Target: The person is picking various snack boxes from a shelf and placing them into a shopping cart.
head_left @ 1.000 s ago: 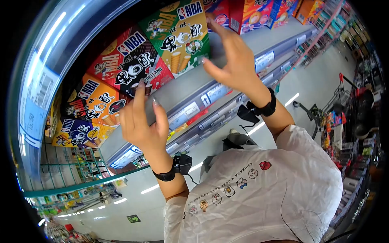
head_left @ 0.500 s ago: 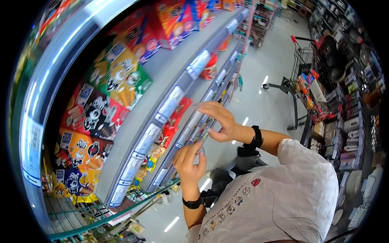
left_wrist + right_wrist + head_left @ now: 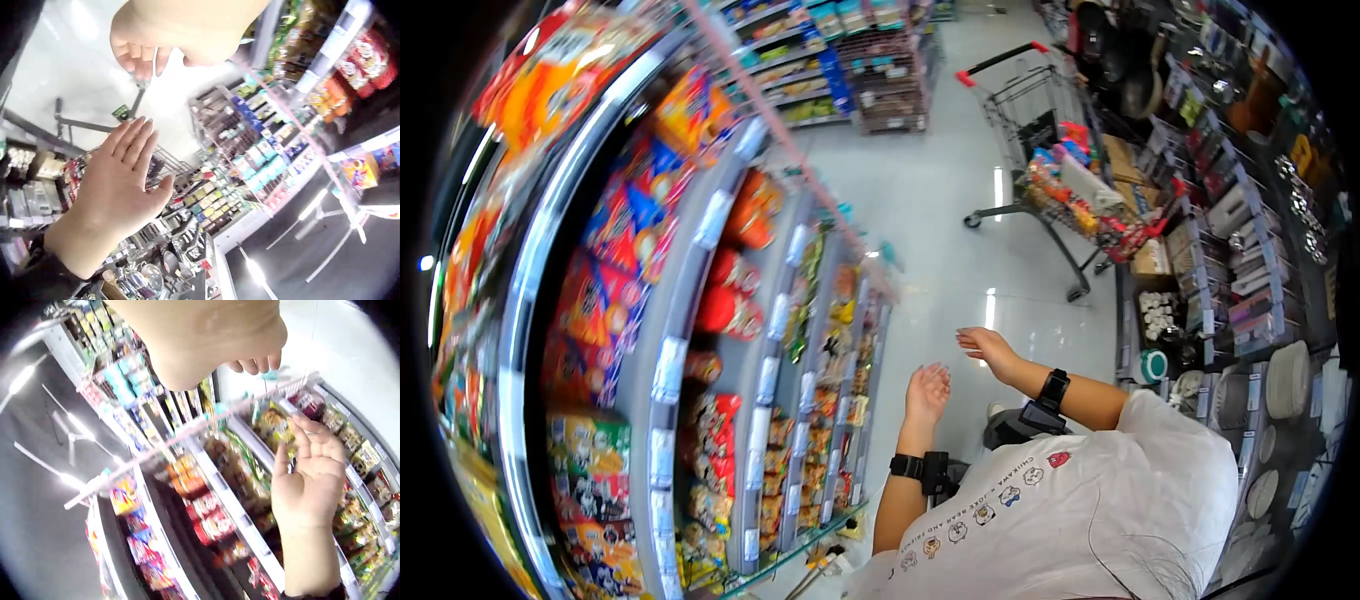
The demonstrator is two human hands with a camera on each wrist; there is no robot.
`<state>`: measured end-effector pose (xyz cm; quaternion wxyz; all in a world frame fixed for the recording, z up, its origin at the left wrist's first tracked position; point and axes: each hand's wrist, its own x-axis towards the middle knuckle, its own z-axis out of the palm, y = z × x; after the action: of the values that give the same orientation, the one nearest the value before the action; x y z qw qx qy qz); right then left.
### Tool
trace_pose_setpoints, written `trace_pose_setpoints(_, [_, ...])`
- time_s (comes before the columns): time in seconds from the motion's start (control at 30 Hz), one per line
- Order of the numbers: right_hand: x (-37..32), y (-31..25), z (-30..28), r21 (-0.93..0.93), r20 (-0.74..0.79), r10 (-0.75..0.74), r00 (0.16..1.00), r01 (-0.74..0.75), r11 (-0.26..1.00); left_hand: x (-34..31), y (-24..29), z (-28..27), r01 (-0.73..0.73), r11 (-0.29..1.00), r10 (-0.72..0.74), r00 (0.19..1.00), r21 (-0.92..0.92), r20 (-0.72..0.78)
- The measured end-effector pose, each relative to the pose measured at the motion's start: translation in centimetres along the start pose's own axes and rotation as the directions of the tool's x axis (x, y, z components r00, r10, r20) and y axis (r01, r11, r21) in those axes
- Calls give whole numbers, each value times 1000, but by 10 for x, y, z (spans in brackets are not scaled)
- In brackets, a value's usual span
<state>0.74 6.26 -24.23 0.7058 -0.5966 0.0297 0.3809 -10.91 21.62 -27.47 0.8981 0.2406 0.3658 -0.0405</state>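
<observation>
Your left hand (image 3: 927, 385) is open, palm up, fingers loosely curled, holding nothing. Your right hand (image 3: 988, 347), just beside it, is flat and empty too. Snack packs (image 3: 825, 385) sit behind the shelf edges (image 3: 772, 325) near your left hand, untouched. Open floor (image 3: 940, 220) runs ahead to the cart (image 3: 1050, 150).

Apparently open aisle (image 3: 930, 230) beside shelves (image 3: 768, 378)
</observation>
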Motion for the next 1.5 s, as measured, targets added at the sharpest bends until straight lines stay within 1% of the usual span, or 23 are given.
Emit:
trace_pose_setpoints(0.03, [1, -8, -30, 34, -98, 29, 995, -25, 999, 18, -17, 16, 79, 996, -80, 996, -44, -34])
trace_pose_setpoints(0.07, [2, -16, -57, 61, -151, 24, 988, -15, 998, 37, -33, 33, 159, 984, -164, 985, -86, -58])
trace_pose_setpoints(0.17, [-10, -33, -128, 157, -317, 12, 948, 40, 987, 80, -71, 77, 313, 946, -320, 943, -78, -93])
trace_pose_setpoints(0.27, [-14, -48, -166, 208, -411, -33, 911, 129, 970, 109, -87, 125, 377, 923, -368, 923, 77, -116])
trace_pose_setpoints(0.3, [-15, -50, -173, 228, -436, -43, 899, 156, 961, 120, -91, 136, 381, 917, -372, 924, 122, -89])
trace_pose_setpoints(0.37, [-16, -50, -183, 281, -460, -29, 888, 176, 943, 143, -94, 153, 389, 895, -390, 920, 218, -42])
trace_pose_setpoints(0.5, [-8, -50, -202, 392, -534, 43, 844, 202, 898, 174, -91, 201, 454, 832, -440, 890, 319, -119])
trace_pose_setpoints(0.67, [31, -68, -231, 430, -640, 77, 764, 274, 860, 228, -75, 242, 535, 771, -502, 845, 346, -187])
trace_pose_setpoints(0.77, [66, -93, -240, 424, -683, 92, 725, 291, 858, 277, -53, 268, 552, 747, -529, 831, 369, -171])
trace_pose_setpoints(0.83, [95, -115, -243, 427, -700, 120, 704, 277, 861, 312, -29, 287, 545, 766, -530, 836, 342, -145])
trace_pose_setpoints(0.93, [138, -149, -243, 413, -679, 136, 721, 223, 883, 349, 4, 322, 524, 796, -507, 851, 303, -139])
trace_pose_setpoints(1.03, [171, -179, -251, 311, -686, 32, 727, 254, 916, 378, 27, 371, 496, 814, -481, 867, 303, -128])
trace_pose_setpoints(1.07, [176, -186, -252, 319, -702, 35, 712, 270, 908, 382, 31, 382, 492, 815, -476, 870, 305, -131])
trace_pose_setpoints(1.17, [181, -208, -260, 334, -741, 41, 670, 315, 888, 390, 35, 410, 539, 773, -541, 835, 335, -99])
trace_pose_setpoints(1.27, [182, -217, -280, 301, -785, 8, 619, 371, 879, 396, 34, 432, 594, 736, -604, 793, 326, -82])
trace_pose_setpoints(1.3, [187, -218, -287, 321, -819, 41, 573, 396, 860, 399, 30, 439, 606, 727, -614, 784, 323, -91])
trace_pose_setpoints(1.37, [188, -219, -307, 303, -856, 16, 516, 477, 825, 406, 17, 457, 628, 709, -632, 767, 320, -106])
trace_pose_setpoints(1.47, [187, -224, -354, 229, -913, -36, 406, 585, 778, 415, -17, 489, 577, 682, -635, 772, 449, -28])
trace_pose_setpoints(1.5, [182, -232, -368, 197, -930, -51, 363, 613, 765, 417, -29, 504, 581, 662, -660, 751, 473, 0])
